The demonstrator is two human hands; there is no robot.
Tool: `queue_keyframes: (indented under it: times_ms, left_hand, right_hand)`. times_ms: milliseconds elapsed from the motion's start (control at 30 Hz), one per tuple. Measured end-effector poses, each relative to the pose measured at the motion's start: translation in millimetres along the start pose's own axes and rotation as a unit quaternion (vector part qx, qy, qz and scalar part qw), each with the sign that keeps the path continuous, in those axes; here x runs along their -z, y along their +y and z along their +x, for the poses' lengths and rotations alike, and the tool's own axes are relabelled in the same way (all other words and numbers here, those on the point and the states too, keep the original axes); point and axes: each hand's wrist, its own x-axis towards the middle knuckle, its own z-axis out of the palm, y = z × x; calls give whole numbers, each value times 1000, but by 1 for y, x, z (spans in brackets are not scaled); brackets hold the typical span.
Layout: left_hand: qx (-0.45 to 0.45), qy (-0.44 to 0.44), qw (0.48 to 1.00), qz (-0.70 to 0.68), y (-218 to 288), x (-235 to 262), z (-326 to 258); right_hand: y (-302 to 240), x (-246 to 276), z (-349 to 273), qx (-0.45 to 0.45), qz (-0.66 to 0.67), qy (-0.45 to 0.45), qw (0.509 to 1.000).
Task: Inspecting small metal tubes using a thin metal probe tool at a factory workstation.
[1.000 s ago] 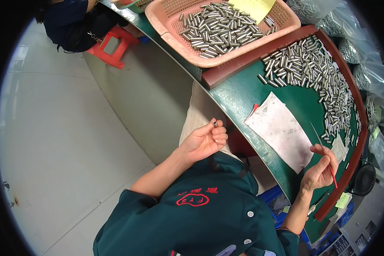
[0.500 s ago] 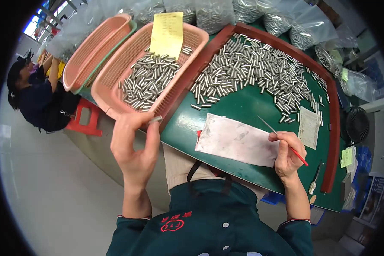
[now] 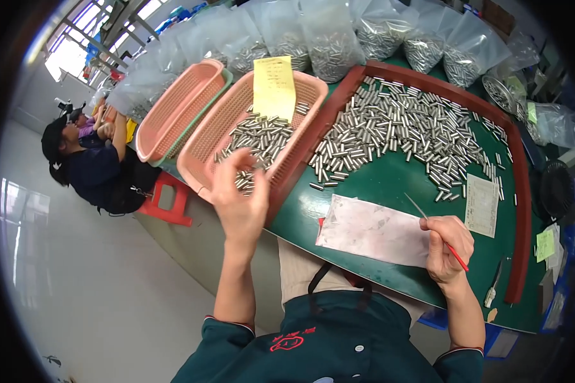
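Observation:
My left hand (image 3: 239, 207) is at the near end of a pink plastic basket (image 3: 201, 143), its thumb and forefinger apart and slightly blurred. No pin shows between them. Inside the basket lies a heap of short metal pins (image 3: 265, 135), with a yellow paper slip (image 3: 275, 86) standing at its far part. My right hand (image 3: 448, 249) is closed around a thin tool (image 3: 458, 258) with a red handle and a slim pointed metal shaft; its exact kind I cannot make out. Beside that hand a whitish, smudged cloth (image 3: 370, 231) lies flat on the green tabletop (image 3: 294, 220).
A large spread of metal pins (image 3: 396, 124) lies inside a dark red raised border (image 3: 514, 191). Clear bags of pins (image 3: 329, 51) line the back. A paper slip (image 3: 482, 204) and a knife (image 3: 494, 287) lie at right. Beyond another pink basket (image 3: 179, 105), a person (image 3: 89, 166) sits.
My left hand has moved over the basket's near end; the pin it pinched no longer shows in its fingers, which have parted. My right hand keeps its hold. The whole view has shifted.

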Motion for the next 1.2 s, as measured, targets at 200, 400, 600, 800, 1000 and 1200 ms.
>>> queue_keyframes:
  times_ms: [200, 400, 600, 800, 1000, 1200]
  left_hand:
    - [-90, -36, 995, 6, 31, -24, 14]
    - [-207, -169, 961, -68, 63, -108, 25]
    - [-261, -245, 930, -80, 70, -181, 33]
    - [-278, -264, 920, -82, 65, -198, 27]
    - [-275, -286, 914, -82, 62, -183, 31]
    - [-318, -286, 902, -53, 58, -188, 29]
  right_hand:
    - [3, -8, 1, 31, 17, 20, 999]
    - [16, -3, -2, 27, -21, 51, 998]
    - [31, 7, -1, -5, -72, 86, 994]
    - [33, 10, -3, 15, -83, 85, 993]
    - [35, 11, -1, 15, -89, 73, 993]
    - [38, 9, -2, -6, -87, 72, 994]
